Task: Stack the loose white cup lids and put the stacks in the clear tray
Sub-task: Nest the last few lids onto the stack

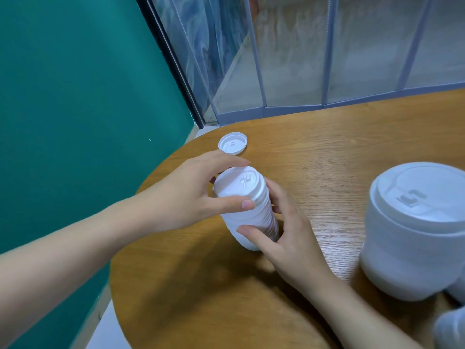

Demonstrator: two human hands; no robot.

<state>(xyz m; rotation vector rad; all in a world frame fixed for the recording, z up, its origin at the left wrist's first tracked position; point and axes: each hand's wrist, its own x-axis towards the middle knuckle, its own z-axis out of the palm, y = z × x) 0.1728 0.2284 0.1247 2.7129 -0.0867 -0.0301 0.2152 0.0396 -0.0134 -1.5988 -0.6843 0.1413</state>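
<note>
A tall stack of white cup lids (247, 210) stands tilted on the wooden table (314, 152). My left hand (186, 195) grips its top lid, thumb in front and fingers arched over the far rim. Lower down, my right hand (284, 233) holds the stack, thumb on the near side and fingers behind it. One loose white lid (232, 143) lies upside down near the table's far left edge, apart from both hands. I cannot make out a clear tray.
A wider stack of white lids (415, 230) stands at the right, with parts of two more white stacks (453, 326) at the lower right corner. A green wall (75, 96) is on the left, and a glass partition (302, 59) runs behind the table.
</note>
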